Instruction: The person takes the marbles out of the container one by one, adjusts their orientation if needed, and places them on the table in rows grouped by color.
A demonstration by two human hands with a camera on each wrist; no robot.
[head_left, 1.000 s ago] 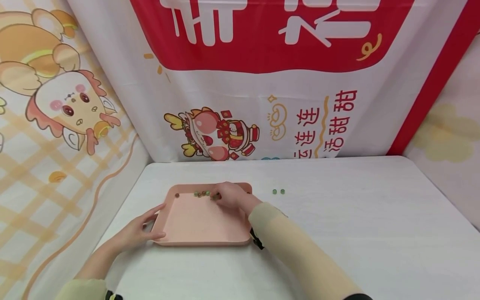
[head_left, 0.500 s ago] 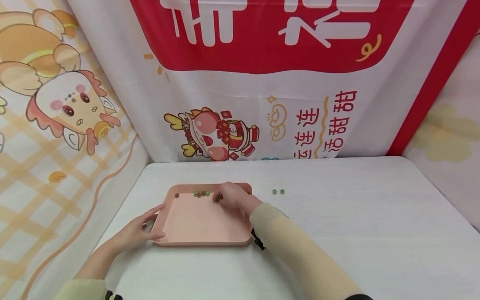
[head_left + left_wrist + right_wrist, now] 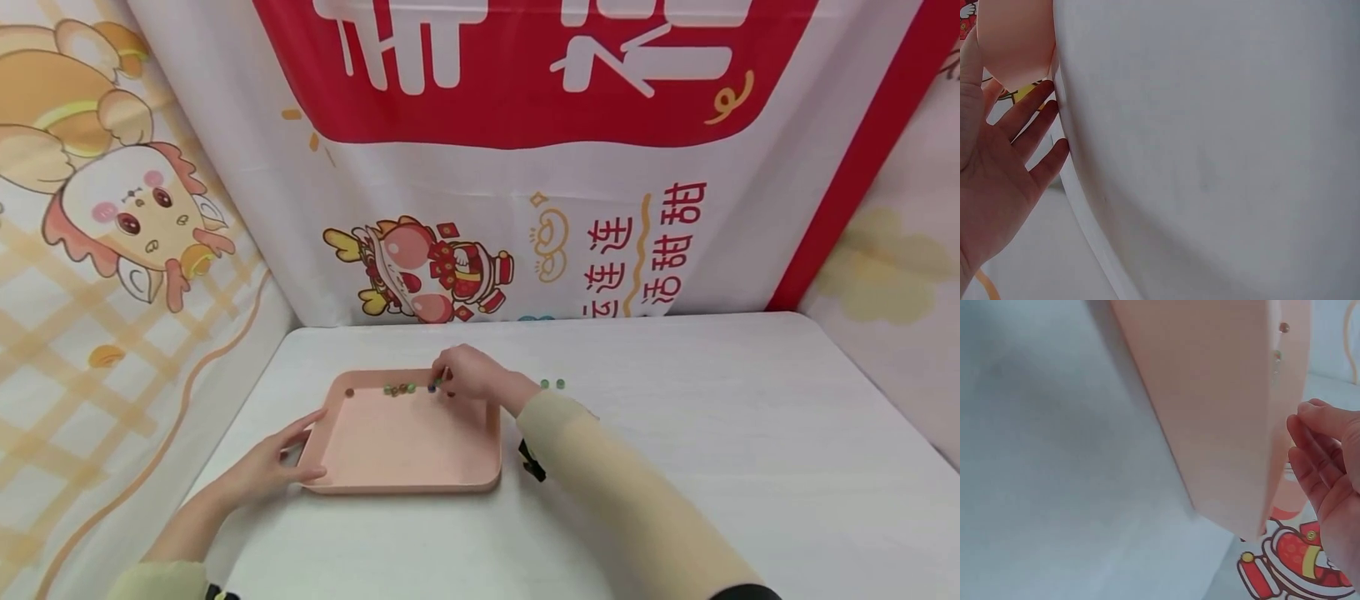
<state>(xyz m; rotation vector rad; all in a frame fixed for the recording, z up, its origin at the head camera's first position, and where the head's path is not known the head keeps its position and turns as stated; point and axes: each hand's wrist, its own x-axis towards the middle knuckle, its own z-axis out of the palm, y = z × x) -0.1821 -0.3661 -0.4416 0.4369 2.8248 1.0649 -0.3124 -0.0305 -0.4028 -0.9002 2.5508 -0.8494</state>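
A shallow pink tray point(image 3: 405, 479) lies on the white table. My left hand point(image 3: 258, 471) steadies its left side, thumb and forefinger reaching onto the rim; in the left wrist view the other fingers point(image 3: 1032, 134) are straight and spread. At the tray's back wall my right hand point(image 3: 471, 372) bends its fingers and pinches a small green marble point(image 3: 438, 382). Just below those fingertips sit a blue marble point(image 3: 432, 388) and a brown marble point(image 3: 451, 393). The thumb and forefinger of the right hand point(image 3: 1329, 447) come together in the right wrist view, where the marble is hidden.
Several green and brown marbles point(image 3: 402, 388) cluster along the tray's back edge, and one brown marble point(image 3: 349, 392) sits in its back left corner. Two green marbles point(image 3: 560, 384) lie on the table right of the tray. A printed cloth point(image 3: 600, 208) hangs behind.
My right hand has moved up toward the tray's back wall, uncovering a blue and a brown marble. The left hand stays at the tray's left side. The head view has shifted slightly.
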